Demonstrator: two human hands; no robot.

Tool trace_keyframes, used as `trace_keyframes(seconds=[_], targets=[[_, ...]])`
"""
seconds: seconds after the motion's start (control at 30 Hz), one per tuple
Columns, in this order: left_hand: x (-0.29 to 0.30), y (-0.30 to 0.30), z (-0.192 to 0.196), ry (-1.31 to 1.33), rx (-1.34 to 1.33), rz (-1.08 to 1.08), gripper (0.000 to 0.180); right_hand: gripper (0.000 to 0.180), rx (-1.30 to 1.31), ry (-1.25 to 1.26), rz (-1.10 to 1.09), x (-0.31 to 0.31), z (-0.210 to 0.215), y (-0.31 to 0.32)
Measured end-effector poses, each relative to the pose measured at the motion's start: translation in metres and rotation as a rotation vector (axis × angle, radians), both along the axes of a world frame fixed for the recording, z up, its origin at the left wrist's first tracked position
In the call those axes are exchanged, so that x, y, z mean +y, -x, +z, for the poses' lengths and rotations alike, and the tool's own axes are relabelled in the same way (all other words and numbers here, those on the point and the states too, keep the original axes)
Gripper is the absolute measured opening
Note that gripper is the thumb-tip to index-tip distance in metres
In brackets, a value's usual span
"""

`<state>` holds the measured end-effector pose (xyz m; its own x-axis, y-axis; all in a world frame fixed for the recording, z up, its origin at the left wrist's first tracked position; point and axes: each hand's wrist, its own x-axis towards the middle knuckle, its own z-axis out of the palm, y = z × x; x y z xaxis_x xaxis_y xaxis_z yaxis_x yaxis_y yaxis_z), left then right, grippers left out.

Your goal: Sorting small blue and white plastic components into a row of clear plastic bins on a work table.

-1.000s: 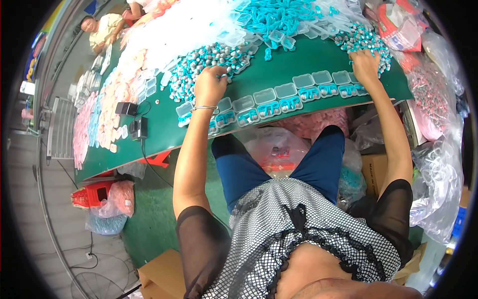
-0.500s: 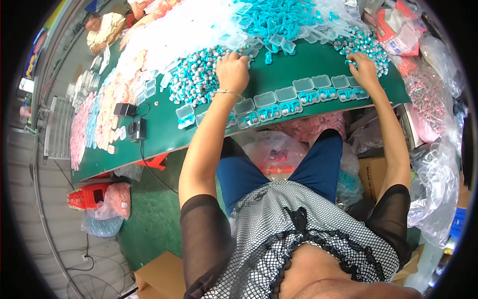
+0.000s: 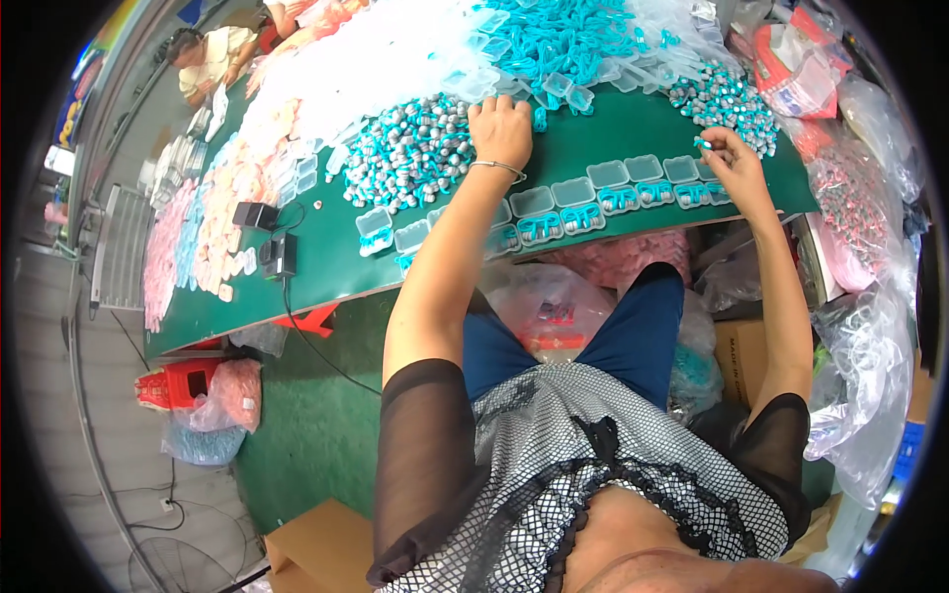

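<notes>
My left hand (image 3: 501, 128) is closed, back up, just right of a heap of silver-and-turquoise pieces like earbuds (image 3: 410, 153). Its fingertips are curled out of sight, and whatever they hold is hidden. A small turquoise-and-silver piece (image 3: 703, 144) is pinched between the thumb and fingers of my right hand (image 3: 736, 168), just short of a second heap of small turquoise-and-silver pieces (image 3: 727, 104). Below both hands, along the near table edge, runs a row of clear plastic boxes (image 3: 580, 217). Their lids stand open, and several hold turquoise cords with silver parts.
Turquoise cords (image 3: 559, 44) are piled at the back of the green table (image 3: 336, 267), among clear boxes. Two black devices (image 3: 278, 255) with a cable stand at left, near peach pieces (image 3: 213, 252). Plastic bags (image 3: 865, 385) crowd the right side. Another person (image 3: 213, 59) sits far left.
My left hand has moved right, off the silver-and-turquoise heap. My right hand has drawn back slightly from the right heap with a small piece now showing at its fingertips.
</notes>
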<state>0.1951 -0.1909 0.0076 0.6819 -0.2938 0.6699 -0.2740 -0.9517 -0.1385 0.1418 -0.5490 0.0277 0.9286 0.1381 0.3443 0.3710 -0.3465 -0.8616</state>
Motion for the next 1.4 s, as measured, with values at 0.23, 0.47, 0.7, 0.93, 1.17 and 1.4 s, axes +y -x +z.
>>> trace_keyframes(seconds=[0.23, 0.47, 0.7, 0.93, 1.17, 1.4], targets=[[-0.025, 0.017, 0.029, 1.327, 0.802, -0.347, 0.013, 0.026, 0.061, -0.189, 0.105, 0.006, 0.006, 0.019], [-0.071, 0.047, 0.035, 1.771, 1.079, -0.591, 0.021, 0.029, 0.151, -0.309, 0.08, -0.003, 0.009, 0.032], [-0.135, 0.062, 0.031, 1.374, 1.073, -0.591, 0.031, 0.027, -0.061, 0.076, -0.1, -0.025, -0.008, 0.045], [-0.193, 0.069, 0.015, 0.818, 0.596, -0.682, 0.032, 0.023, -0.31, 0.344, -0.143, -0.05, -0.018, 0.051], [-0.226, 0.065, 0.003, 0.538, 0.36, -0.776, 0.025, 0.019, -0.439, 0.414, -0.089, -0.054, -0.025, 0.046], [-0.238, 0.059, -0.008, 0.337, 0.275, -0.695, 0.02, 0.016, -0.467, 0.487, -0.051, -0.061, -0.029, 0.041]])
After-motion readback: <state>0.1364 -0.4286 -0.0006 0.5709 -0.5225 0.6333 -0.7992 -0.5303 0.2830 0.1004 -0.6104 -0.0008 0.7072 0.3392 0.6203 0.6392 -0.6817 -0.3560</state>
